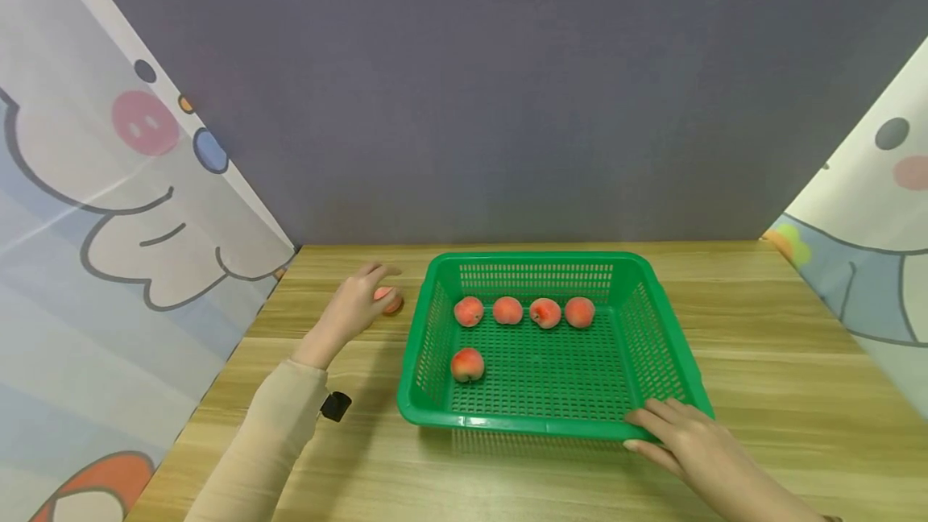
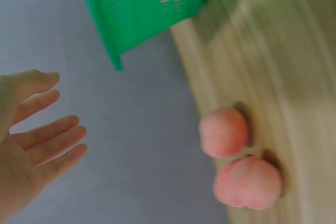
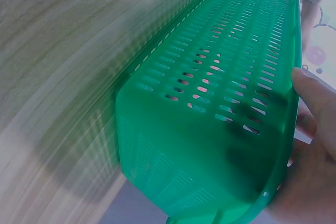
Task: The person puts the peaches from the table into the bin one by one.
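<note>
My left hand [image 1: 355,304] reaches over the table left of a green plastic basket [image 1: 536,425], its fingers spread and holding nothing. Just by its fingertips in the head view lies a peach [image 1: 389,300], partly covered by the hand. The left wrist view has two peaches on the table, one peach [image 2: 224,132] right beside another peach [image 2: 248,182], both apart from the fingers. My right hand [image 1: 689,437] grips the basket's near right rim, thumb [image 3: 310,90] outside and fingers over the inside. Several peaches [image 1: 507,310] line the back of the basket; another peach [image 1: 467,364] sits front left.
The wooden table [image 1: 783,361] extends to both sides of the basket. A grey panel [image 1: 536,103] rises behind it, and cartoon-printed sheets [image 1: 145,208] hang at the left and right. A small black object [image 1: 336,406] shows beside the left sleeve.
</note>
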Demonstrator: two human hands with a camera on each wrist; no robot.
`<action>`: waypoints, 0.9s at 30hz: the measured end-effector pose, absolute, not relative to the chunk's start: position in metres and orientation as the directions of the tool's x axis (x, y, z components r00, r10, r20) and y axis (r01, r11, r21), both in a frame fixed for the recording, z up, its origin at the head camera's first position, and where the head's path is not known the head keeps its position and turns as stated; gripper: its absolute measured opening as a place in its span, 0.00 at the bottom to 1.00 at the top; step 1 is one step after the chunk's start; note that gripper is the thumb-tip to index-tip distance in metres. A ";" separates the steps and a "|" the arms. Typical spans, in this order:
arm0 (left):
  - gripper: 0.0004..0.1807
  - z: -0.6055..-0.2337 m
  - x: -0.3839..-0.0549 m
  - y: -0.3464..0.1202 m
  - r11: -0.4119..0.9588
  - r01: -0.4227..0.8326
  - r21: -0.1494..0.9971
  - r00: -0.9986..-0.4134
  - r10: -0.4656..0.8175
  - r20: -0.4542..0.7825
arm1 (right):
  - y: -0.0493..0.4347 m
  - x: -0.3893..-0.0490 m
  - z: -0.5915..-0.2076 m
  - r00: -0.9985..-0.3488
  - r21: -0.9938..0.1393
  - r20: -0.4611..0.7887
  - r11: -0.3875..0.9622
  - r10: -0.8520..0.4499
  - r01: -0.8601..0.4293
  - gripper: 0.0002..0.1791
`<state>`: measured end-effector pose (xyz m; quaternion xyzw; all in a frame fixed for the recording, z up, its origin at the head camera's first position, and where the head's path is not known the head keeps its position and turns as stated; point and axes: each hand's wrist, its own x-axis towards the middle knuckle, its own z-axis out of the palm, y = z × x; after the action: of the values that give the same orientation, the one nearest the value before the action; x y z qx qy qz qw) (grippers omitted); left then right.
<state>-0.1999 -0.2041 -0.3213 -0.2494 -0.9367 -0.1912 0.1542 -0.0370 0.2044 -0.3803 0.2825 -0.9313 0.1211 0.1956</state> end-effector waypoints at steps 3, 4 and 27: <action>0.18 -0.330 -0.202 -0.210 0.818 0.471 0.330 -0.866 0.359 0.348 | 0.204 -0.037 -0.380 -0.763 -0.115 0.433 0.810 -0.480 -0.575 0.13; 0.18 -0.332 -0.203 -0.212 0.821 0.456 0.343 -0.876 0.345 0.338 | 0.204 -0.037 -0.380 -0.762 -0.115 0.433 0.809 -0.481 -0.576 0.13; 0.17 -0.373 -0.213 -0.256 0.866 0.290 0.408 -0.936 0.168 0.309 | 0.204 -0.037 -0.380 -0.763 -0.108 0.434 0.814 -0.478 -0.571 0.13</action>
<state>-0.2135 -0.2555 -0.3729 -0.1196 -0.9567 -0.2297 0.1327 -0.0367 0.2037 -0.3797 0.2817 -0.9315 0.1177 0.1975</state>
